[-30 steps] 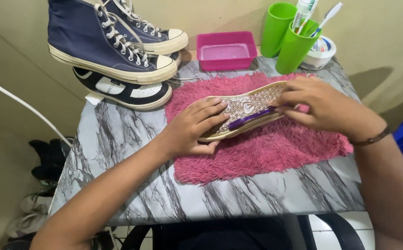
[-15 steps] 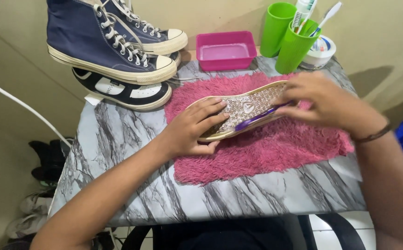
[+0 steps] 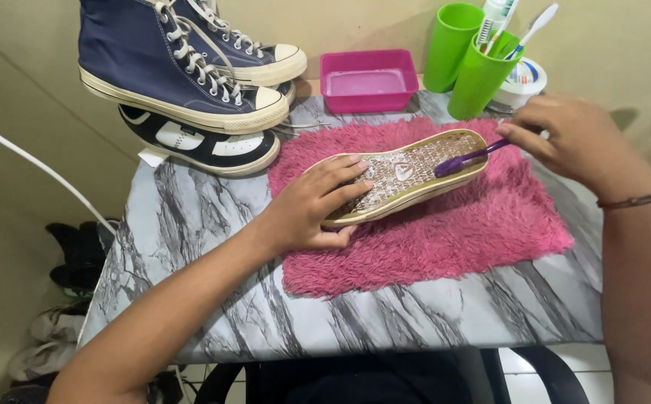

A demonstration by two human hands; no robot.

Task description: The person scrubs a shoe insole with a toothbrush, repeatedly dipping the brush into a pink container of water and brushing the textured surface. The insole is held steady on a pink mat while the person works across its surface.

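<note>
Both hands are at work on a shoe [image 3: 404,178] that lies sole up on a pink mat [image 3: 445,232] on my marble desk [image 3: 190,247]. My left hand [image 3: 318,206] presses flat on the heel end, fingers spread over the sole, thumb under its edge. My right hand [image 3: 576,138] pinches a purple toothbrush [image 3: 471,157], whose head touches the sole near the toe. Behind the mat stand a pink tub [image 3: 369,78] and two green cups [image 3: 467,56]. Blue sneakers [image 3: 183,67] sit stacked at the desk's far left corner.
</note>
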